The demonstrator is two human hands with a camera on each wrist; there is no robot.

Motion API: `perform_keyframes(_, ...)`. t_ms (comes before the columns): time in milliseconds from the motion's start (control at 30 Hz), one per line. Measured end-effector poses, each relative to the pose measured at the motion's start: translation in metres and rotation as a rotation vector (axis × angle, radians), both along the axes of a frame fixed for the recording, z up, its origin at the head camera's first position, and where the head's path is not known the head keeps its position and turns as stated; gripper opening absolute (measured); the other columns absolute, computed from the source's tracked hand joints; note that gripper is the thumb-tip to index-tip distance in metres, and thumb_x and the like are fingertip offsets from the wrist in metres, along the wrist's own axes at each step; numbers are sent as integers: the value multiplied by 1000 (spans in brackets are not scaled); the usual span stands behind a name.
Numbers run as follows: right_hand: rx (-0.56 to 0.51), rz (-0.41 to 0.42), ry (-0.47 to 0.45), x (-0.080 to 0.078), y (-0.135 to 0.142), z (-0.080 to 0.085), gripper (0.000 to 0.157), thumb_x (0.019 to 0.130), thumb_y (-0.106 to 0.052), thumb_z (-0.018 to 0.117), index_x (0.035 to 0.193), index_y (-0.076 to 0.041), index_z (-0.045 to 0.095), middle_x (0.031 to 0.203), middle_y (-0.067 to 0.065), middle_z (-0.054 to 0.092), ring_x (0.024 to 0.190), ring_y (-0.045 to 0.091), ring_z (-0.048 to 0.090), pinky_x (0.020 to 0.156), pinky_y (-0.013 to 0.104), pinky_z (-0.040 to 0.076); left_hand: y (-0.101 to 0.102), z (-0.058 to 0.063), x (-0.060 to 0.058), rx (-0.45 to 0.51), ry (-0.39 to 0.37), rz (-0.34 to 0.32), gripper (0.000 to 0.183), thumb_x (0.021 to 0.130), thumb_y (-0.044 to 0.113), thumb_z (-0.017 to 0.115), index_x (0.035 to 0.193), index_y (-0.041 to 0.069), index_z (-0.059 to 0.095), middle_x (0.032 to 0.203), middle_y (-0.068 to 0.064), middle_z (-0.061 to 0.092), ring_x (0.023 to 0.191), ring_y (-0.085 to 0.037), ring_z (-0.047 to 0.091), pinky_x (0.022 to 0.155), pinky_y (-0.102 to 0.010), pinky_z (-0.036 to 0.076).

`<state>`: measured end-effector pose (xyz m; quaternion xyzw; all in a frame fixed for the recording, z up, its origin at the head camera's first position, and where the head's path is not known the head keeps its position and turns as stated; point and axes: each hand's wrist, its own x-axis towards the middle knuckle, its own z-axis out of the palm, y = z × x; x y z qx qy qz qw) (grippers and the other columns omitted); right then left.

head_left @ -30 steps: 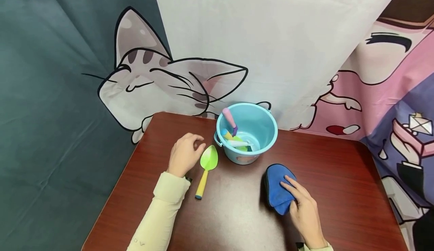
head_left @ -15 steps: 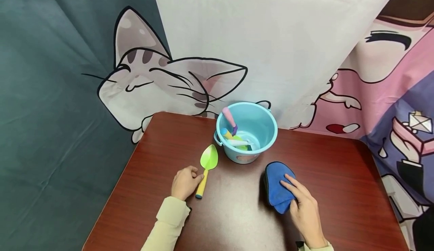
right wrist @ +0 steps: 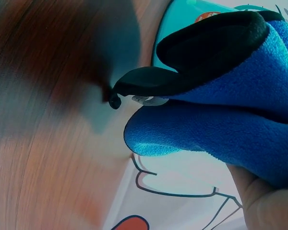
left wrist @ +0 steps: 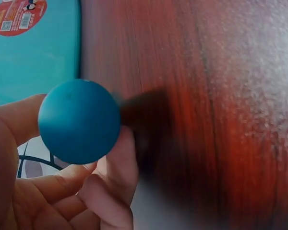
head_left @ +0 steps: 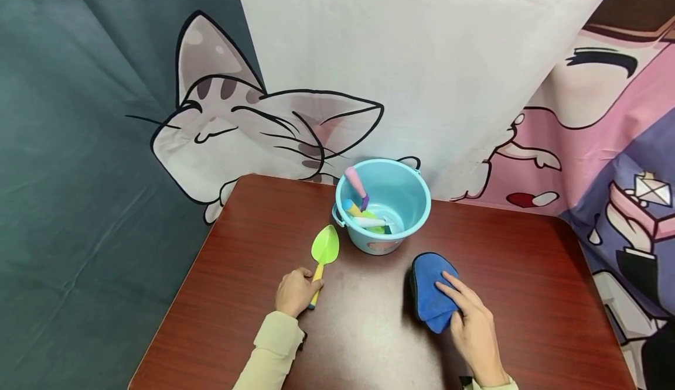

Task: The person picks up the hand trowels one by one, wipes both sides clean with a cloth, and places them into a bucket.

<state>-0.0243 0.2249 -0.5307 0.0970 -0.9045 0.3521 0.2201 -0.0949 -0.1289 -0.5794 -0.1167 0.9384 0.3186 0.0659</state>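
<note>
A toy trowel with a green blade and yellow handle lies on the table, its blade pointing at the bucket. My left hand pinches the handle between thumb and fingers. Close up in the left wrist view, the handle's round blue end sits between thumb and fingers. On the right, my right hand holds a folded blue cloth with dark edging, two fingers lying across its top. The right wrist view shows the cloth's folds and part of the hand below; most fingers are hidden there.
A light-blue bucket stands at the table's back edge, between and beyond the hands. Inside it are a pink-and-purple handled tool and other small tools. A cartoon-printed curtain hangs behind the brown table.
My left hand has come back from beside the trowel's blade, then shifted right and taken hold of the handle. The right hand and the cloth stay practically still.
</note>
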Motion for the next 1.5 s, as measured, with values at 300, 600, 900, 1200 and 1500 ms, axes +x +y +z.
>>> perform_keyframes(300, 1, 2, -1, 0, 1, -1, 63, 72, 25, 45, 120, -5, 73, 134, 10, 63, 96, 15, 49, 48, 13, 25, -7, 1, 0, 107, -21, -38, 25, 84, 33, 79, 89, 9, 76, 72, 4, 66, 62, -12, 57, 59, -33, 48)
perform_keyframes(600, -8, 0, 9, 0, 1, 0, 64, 71, 25, 45, 119, -5, 74, 134, 9, 64, 96, 13, 48, 51, 14, 26, -11, 5, -3, 150, 21, -26, 22, 84, 32, 79, 79, 11, 75, 66, 5, 64, 58, -12, 55, 55, -30, 46)
perform_keyframes(900, -8, 3, 11, 0, 1, 0, 65, 70, 25, 45, 120, -6, 73, 134, 9, 64, 98, 11, 48, 49, 14, 26, -18, 10, 2, 138, 23, 21, 24, 84, 33, 80, 82, 9, 75, 67, 3, 63, 60, -13, 56, 56, -30, 46)
perform_keyframes(1200, -23, 14, 32, 1, -3, 6, 66, 70, 26, 45, 120, -7, 73, 134, 9, 64, 99, 7, 47, 50, 14, 26, -31, 20, 15, 148, 14, -68, 20, 83, 30, 80, 79, 12, 73, 65, 6, 62, 59, -11, 55, 55, -30, 46)
perform_keyframes(1500, -42, 52, 11, 2, -7, 8, 63, 75, 23, 45, 123, -8, 72, 137, 10, 61, 103, 9, 48, 50, 12, 27, -29, 36, 23, 168, -10, -250, 17, 81, 24, 80, 85, 7, 75, 68, 7, 65, 57, -7, 57, 53, -27, 48)
